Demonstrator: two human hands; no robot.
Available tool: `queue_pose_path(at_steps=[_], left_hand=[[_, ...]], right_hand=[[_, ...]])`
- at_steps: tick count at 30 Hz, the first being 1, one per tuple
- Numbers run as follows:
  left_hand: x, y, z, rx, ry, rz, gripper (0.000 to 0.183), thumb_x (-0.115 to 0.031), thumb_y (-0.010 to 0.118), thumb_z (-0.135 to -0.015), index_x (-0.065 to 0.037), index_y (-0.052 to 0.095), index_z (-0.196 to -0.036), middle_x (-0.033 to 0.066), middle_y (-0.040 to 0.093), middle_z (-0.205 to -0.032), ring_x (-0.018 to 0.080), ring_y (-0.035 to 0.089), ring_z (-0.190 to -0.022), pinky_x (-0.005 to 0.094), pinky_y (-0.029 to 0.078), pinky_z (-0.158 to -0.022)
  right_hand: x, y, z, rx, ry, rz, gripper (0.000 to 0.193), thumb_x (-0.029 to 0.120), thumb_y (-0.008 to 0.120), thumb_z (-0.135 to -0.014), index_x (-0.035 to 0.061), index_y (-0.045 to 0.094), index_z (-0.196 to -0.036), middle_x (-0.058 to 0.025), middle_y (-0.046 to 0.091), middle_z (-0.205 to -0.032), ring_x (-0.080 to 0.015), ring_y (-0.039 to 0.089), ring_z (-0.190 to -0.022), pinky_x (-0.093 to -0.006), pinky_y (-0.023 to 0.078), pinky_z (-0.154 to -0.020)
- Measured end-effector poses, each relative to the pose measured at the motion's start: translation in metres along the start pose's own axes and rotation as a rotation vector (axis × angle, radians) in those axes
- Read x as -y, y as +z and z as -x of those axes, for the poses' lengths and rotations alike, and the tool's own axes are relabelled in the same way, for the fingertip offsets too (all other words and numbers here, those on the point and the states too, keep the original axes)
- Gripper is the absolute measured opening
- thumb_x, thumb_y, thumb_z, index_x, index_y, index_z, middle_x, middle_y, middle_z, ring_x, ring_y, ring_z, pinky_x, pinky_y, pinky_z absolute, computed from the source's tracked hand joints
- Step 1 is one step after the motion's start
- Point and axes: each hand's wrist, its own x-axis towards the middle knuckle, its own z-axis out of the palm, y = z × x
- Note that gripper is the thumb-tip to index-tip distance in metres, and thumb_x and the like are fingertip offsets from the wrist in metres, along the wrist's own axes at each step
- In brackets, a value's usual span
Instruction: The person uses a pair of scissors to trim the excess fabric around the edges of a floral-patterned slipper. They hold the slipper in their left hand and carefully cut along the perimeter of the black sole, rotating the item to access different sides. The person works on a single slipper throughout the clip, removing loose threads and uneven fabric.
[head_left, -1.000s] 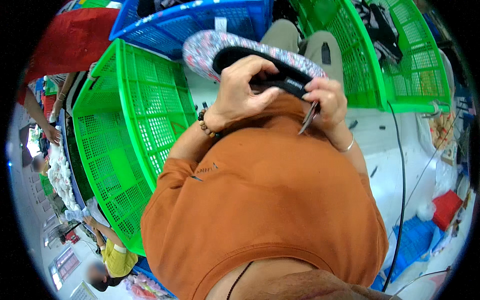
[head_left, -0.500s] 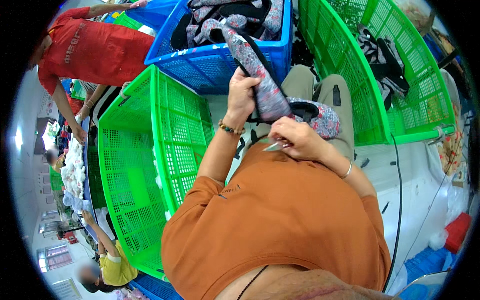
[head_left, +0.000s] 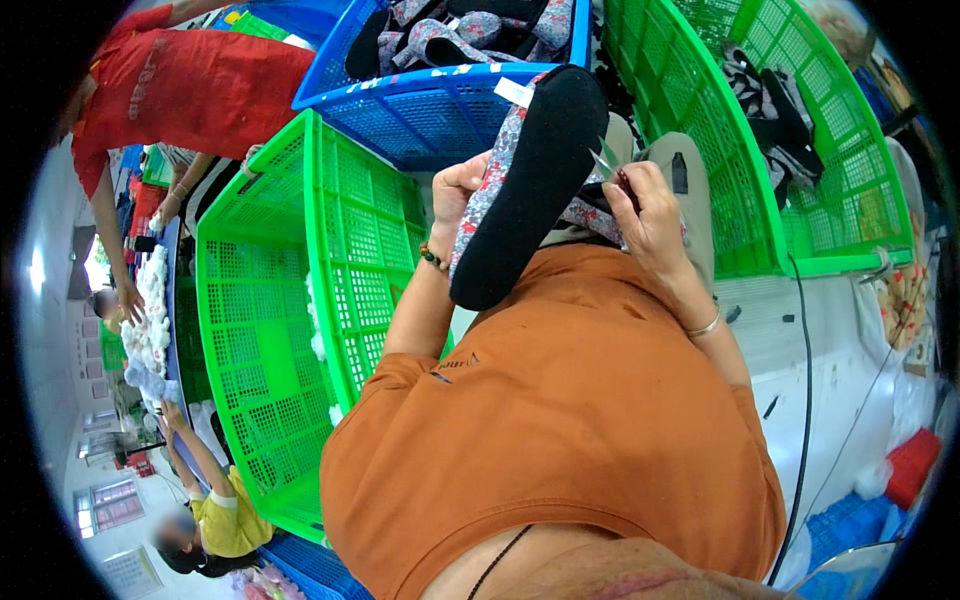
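My left hand [head_left: 460, 200] is closed round a slipper [head_left: 530, 190] of grey-and-red floral fabric, held over my lap. Its black sole faces me, and a small white tag [head_left: 514, 92] sticks out at its upper end. On the slipper's right side, my right hand [head_left: 652, 215] grips thread snips [head_left: 606, 164], their pointed blades spread close to the sole's edge. Whether the blades touch it I cannot tell. More floral fabric, likely a second slipper [head_left: 592, 217], lies on my lap, partly hidden behind the held one and my right hand.
Ahead stands a blue crate [head_left: 410, 130] piled with similar slippers [head_left: 460, 45]. Green crates flank me, at left [head_left: 365, 270] and right [head_left: 690, 120]; slippers [head_left: 775, 125] lie in the right one. A black cable [head_left: 803, 400] runs down the right side. People [head_left: 190, 100] work at a table on the left.
The slipper has been turned so its black sole now faces me. My right hand has risen to the right, and the snips now point up beside the sole.
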Motion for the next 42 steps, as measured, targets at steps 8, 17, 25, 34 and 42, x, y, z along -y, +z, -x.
queue_pose_path(at_steps=[8,17,25,34,42], left_hand=[[0.024,-0.054,0.010,-0.232,0.313,-0.145,0.027,-0.014,0.048,-0.071,0.004,0.067,-0.079,0.0207,0.066,-0.083,0.0269,0.066,-0.069,0.0350,0.056,-0.062],[0.042,-0.046,0.013,-0.315,0.384,-0.250,0.026,-0.013,0.048,-0.072,0.004,0.066,-0.081,0.0199,0.066,-0.084,0.0265,0.066,-0.070,0.0348,0.056,-0.063],[0.051,-0.044,0.008,-0.294,0.356,-0.251,0.026,-0.012,0.048,-0.072,0.003,0.065,-0.083,0.0191,0.066,-0.084,0.0261,0.065,-0.071,0.0346,0.055,-0.064],[0.058,-0.040,0.008,-0.269,0.314,-0.238,0.025,-0.011,0.048,-0.073,0.003,0.064,-0.086,0.0183,0.066,-0.085,0.0257,0.065,-0.072,0.0345,0.055,-0.065],[0.060,-0.039,0.009,-0.259,0.295,-0.233,0.025,-0.009,0.048,-0.073,0.003,0.064,-0.088,0.0176,0.065,-0.085,0.0253,0.064,-0.074,0.0343,0.055,-0.066]], right_hand=[[-0.008,-0.001,0.006,-0.091,0.079,0.040,0.019,0.018,0.060,-0.087,0.0000,0.055,-0.086,-0.0130,0.052,-0.079,-0.0271,0.053,-0.064,-0.0338,0.043,-0.057],[-0.010,-0.001,0.000,-0.066,-0.001,-0.005,0.023,0.024,0.058,-0.089,0.0014,0.053,-0.086,-0.0140,0.052,-0.077,-0.0309,0.054,-0.064,-0.0351,0.044,-0.056],[-0.014,-0.008,-0.003,-0.076,-0.021,-0.019,0.028,0.028,0.055,-0.091,0.0009,0.053,-0.086,-0.0141,0.051,-0.078,-0.0305,0.054,-0.065,-0.0346,0.044,-0.057],[-0.015,-0.006,-0.003,-0.105,-0.091,-0.112,0.025,0.025,0.054,-0.091,0.0002,0.051,-0.086,-0.0129,0.050,-0.078,-0.0275,0.052,-0.067,-0.0330,0.044,-0.060],[-0.011,-0.009,-0.008,-0.084,-0.100,-0.136,0.024,0.024,0.055,-0.090,0.0005,0.052,-0.085,-0.0132,0.049,-0.076,-0.0285,0.051,-0.067,-0.0331,0.043,-0.060]])
